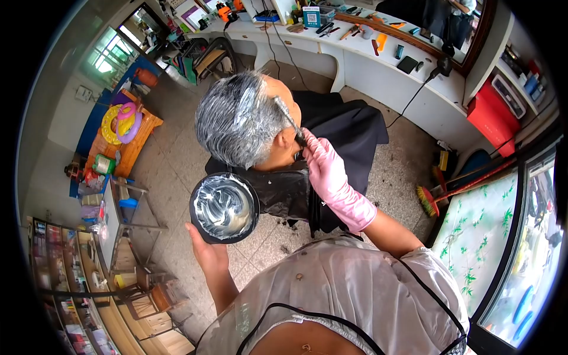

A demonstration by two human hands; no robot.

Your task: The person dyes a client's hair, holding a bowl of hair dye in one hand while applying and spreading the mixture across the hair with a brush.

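Note:
My left hand, bare, holds a black bowl with white cream smeared inside. In a pink glove, my right hand is closed on the dark handle of a brush. The brush's tip lies at the front hairline of a seated person. That person's grey hair is streaked with white cream, thickest near the top front. A black cape covers the person's body. The bowl is just below and behind the head.
A white counter with tools and a mirror runs along the far side. A broom stands at the right. Wooden shelves and a bench with swim rings are at the left.

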